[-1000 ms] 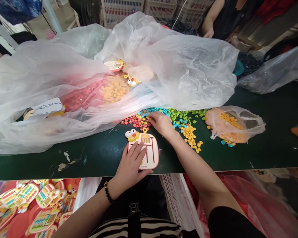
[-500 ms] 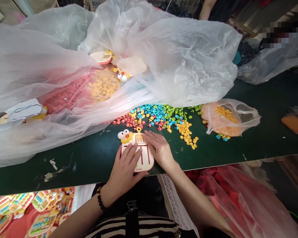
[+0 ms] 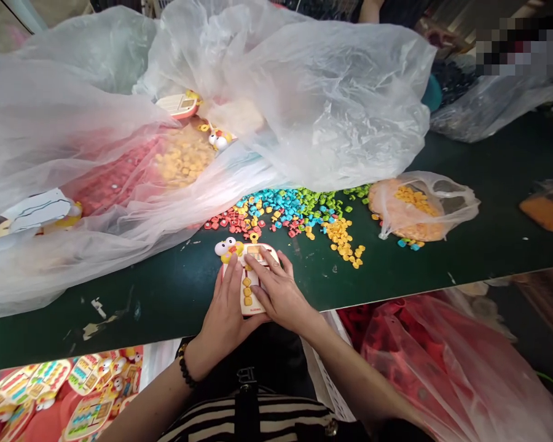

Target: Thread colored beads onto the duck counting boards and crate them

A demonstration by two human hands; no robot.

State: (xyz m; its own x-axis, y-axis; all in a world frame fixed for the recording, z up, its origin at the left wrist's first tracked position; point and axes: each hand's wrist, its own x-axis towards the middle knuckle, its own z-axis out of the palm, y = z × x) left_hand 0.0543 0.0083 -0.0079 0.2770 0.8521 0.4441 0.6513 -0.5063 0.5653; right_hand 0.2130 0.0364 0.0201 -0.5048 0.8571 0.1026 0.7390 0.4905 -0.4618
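A cream toy board (image 3: 253,307) with a yellow duck head (image 3: 229,248) and red slots lies at the front edge of the green table. Several yellow pieces (image 3: 247,291) sit in its left slot. My left hand (image 3: 228,307) is closed around the board's left side, thumb along the lower edge. Across the board's right half rests my right hand (image 3: 281,294), its fingers spread, the index tip near the top of the yellow column. What lies under that fingertip is partly hidden.
Loose blue pieces (image 3: 281,202), green, red and yellow pieces (image 3: 343,239) lie behind the board. Large clear plastic bags (image 3: 341,110) cover the back. A small bag (image 3: 456,202) of yellow pieces sits right. Filled boards (image 3: 90,417) are heaped lower left; a red-filled bag (image 3: 424,356) is lower right.
My right hand has moved left from the board's right edge onto its face. My left fingers have drawn back to the left, uncovering the yellow pieces. The view has shifted slightly.
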